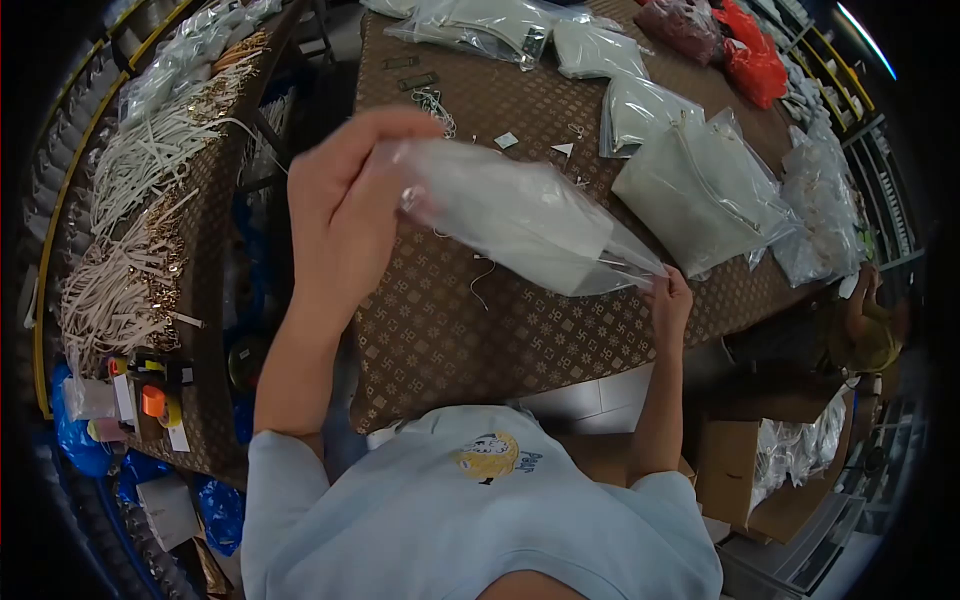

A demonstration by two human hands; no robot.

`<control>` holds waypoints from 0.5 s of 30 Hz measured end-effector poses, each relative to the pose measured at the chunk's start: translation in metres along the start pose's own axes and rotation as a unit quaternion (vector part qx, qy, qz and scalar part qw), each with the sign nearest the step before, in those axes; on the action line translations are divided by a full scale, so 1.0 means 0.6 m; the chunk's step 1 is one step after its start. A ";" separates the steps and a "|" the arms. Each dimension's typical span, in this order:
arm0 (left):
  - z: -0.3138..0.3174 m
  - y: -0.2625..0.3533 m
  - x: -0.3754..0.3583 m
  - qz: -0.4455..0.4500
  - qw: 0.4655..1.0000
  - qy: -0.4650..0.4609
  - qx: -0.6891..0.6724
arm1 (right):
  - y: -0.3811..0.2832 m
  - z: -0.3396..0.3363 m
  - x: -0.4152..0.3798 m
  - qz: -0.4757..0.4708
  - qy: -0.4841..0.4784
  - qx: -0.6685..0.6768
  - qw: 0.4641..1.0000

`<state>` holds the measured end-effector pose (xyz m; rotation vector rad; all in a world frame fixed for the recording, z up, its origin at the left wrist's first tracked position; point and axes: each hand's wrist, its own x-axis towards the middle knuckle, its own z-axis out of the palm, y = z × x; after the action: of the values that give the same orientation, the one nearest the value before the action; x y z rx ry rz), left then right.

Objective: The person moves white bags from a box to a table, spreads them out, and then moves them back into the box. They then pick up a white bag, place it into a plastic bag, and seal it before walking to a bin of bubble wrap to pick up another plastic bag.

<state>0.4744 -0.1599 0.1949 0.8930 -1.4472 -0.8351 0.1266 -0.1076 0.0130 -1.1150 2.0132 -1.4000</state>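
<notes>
A clear plastic bag with a pale, whitish item inside [530,215] is stretched between my hands above the brown patterned table. My left hand [350,190] is raised at the bag's left end, its fingers curled round the plastic and slightly blurred. At the opposite end, my right hand [670,290] pinches the narrow, gathered corner of the plastic. Just beyond my right hand, a pale handbag [695,195] in clear wrapping lies on the table. Small white tags [506,140] and a loose string [482,285] lie beneath and behind the held bag.
Wrapped pale items [650,115] line the table's far side, near a red bag [750,60]. Straps [130,240] are heaped on the left table [215,420]. An open cardboard box [725,470] stands at lower right. Another person [868,325] is at the right edge.
</notes>
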 end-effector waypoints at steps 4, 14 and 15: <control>0.046 0.058 0.085 0.080 0.995 -0.039 0.036 | -0.003 0.010 -0.006 0.045 -0.065 0.064 0.995; 0.052 0.068 0.121 0.012 0.982 -0.127 0.142 | -0.036 -0.039 -0.001 0.090 -0.095 -0.024 0.991; 0.046 0.073 0.122 0.009 0.980 -0.131 0.146 | -0.037 -0.046 0.002 0.087 -0.096 -0.023 0.991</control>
<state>0.4425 -0.2054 0.2648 1.0146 -1.8402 -0.7579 0.1139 -0.0966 0.0442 -1.0232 1.9618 -1.1213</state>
